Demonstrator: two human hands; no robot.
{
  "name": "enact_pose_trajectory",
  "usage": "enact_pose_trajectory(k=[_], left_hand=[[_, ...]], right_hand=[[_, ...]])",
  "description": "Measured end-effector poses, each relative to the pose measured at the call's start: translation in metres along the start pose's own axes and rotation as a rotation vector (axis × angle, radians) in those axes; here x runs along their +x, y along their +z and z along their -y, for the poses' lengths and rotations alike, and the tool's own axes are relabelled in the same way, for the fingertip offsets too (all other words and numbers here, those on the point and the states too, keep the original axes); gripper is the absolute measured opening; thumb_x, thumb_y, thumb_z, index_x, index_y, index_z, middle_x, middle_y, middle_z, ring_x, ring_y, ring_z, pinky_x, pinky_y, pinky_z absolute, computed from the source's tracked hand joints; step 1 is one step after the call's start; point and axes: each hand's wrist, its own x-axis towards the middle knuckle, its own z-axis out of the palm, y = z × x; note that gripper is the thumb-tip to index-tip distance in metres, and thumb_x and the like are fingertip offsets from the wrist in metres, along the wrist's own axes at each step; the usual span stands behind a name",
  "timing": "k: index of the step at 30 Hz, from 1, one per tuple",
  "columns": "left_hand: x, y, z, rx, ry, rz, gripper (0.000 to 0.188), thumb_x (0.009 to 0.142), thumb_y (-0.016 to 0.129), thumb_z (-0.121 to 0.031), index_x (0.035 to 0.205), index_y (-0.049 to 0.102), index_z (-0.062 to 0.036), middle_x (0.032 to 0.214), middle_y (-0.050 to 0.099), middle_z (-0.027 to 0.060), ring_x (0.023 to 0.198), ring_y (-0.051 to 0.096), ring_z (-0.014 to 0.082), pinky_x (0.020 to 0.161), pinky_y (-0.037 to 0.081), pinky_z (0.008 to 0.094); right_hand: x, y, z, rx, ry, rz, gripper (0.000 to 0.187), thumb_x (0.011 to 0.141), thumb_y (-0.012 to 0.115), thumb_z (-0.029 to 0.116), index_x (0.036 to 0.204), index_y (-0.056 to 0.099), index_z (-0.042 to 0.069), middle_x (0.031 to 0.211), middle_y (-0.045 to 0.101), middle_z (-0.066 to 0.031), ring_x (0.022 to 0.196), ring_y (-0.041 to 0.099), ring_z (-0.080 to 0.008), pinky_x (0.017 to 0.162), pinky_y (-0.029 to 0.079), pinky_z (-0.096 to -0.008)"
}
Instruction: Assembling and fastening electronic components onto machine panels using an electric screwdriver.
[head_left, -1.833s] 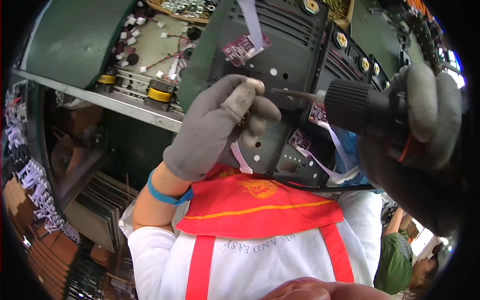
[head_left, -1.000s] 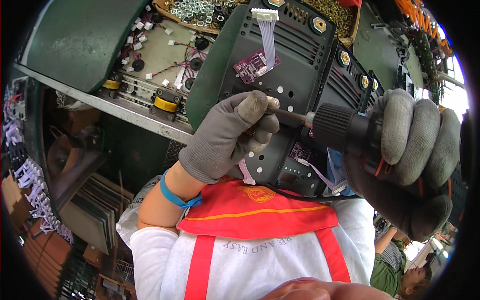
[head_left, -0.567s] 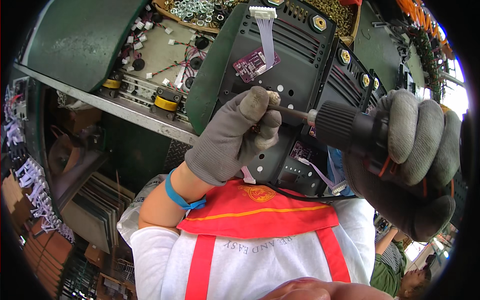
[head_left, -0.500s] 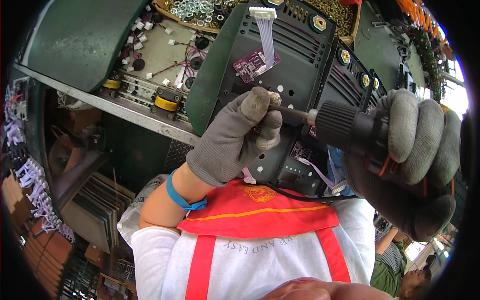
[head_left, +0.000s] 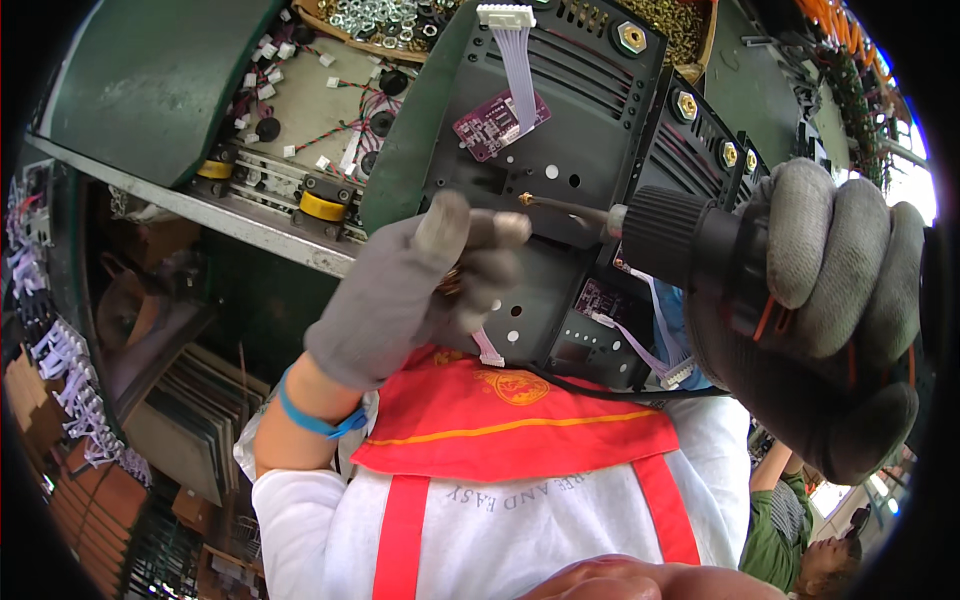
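My right hand, in a grey glove, is wrapped round a black power screwdriver. Its long bit points left, with a small brass-coloured screw at the tip. My left hand, gloved too and blurred, is curled just left of that tip, apart from it. Small copper-coloured screws show between its fingers. Beneath both hands lies a black metal panel with slots, holes and a brass nut. On it rests a purple circuit board with a white-plugged ribbon cable.
More black panels overlap to the right, one with another circuit board. Trays of nuts and brass screws stand at the back. Wired black discs lie left, beyond a metal rail. Another person is at lower right.
My left hand has drawn away from the bit, left and slightly down, uncovering the screw at its tip. The screwdriver has shifted slightly left.
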Motion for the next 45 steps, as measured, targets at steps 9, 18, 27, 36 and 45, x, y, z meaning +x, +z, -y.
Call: enact_pose_trajectory(k=[9,18,27,36,45], left_hand=[[0.055,-0.012,-0.021,1.174,1.054,-0.318,0.036,0.077,0.076,-0.025,0.103,0.067,-0.0031,0.085,0.067,0.0072,0.079,0.063,0.0108,0.065,0.047,0.0270],[0.054,-0.008,-0.020,1.454,1.193,-0.350,0.021,0.080,0.071,-0.019,0.099,0.070,-0.0114,0.080,0.064,0.0081,0.069,0.060,0.0251,0.059,0.046,0.0323],[0.041,-0.025,-0.002,1.410,1.179,-0.272,0.014,0.073,0.074,-0.016,0.085,0.069,-0.0107,0.064,0.051,0.0071,0.059,0.052,0.0256,0.052,0.039,0.0351],[0.038,-0.028,-0.001,1.352,1.163,-0.249,0.014,0.072,0.074,-0.016,0.084,0.070,-0.0099,0.064,0.049,0.0070,0.056,0.050,0.0239,0.051,0.038,0.0350],[0.040,-0.025,-0.004,1.330,1.146,-0.201,0.016,0.071,0.075,-0.014,0.085,0.070,-0.0095,0.063,0.049,0.0065,0.055,0.050,0.0227,0.050,0.037,0.0340]], right_hand=[[0.014,-0.017,0.014,-0.082,-0.017,0.139,0.020,0.085,0.060,0.030,0.084,0.046,0.015,0.078,0.043,0.0016,0.079,0.039,-0.0127,0.070,0.033,-0.0293],[0.007,-0.029,0.009,-0.186,-0.177,-0.006,0.019,0.086,0.056,0.030,0.089,0.049,0.012,0.079,0.043,-0.0002,0.078,0.039,-0.0139,0.072,0.032,-0.0315],[0.016,-0.044,-0.011,-0.398,-0.005,0.304,0.041,0.090,0.046,0.034,0.115,0.053,0.003,0.088,0.045,-0.0075,0.080,0.040,-0.0198,0.076,0.032,-0.0368],[0.007,-0.045,-0.003,-0.376,0.106,0.283,0.042,0.092,0.044,0.036,0.121,0.050,0.006,0.094,0.045,-0.0117,0.094,0.042,-0.0266,0.089,0.040,-0.0495],[0.005,-0.041,-0.012,-0.218,0.101,0.279,0.046,0.093,0.045,0.039,0.123,0.046,0.006,0.100,0.042,-0.0106,0.102,0.039,-0.0269,0.090,0.040,-0.0580]])
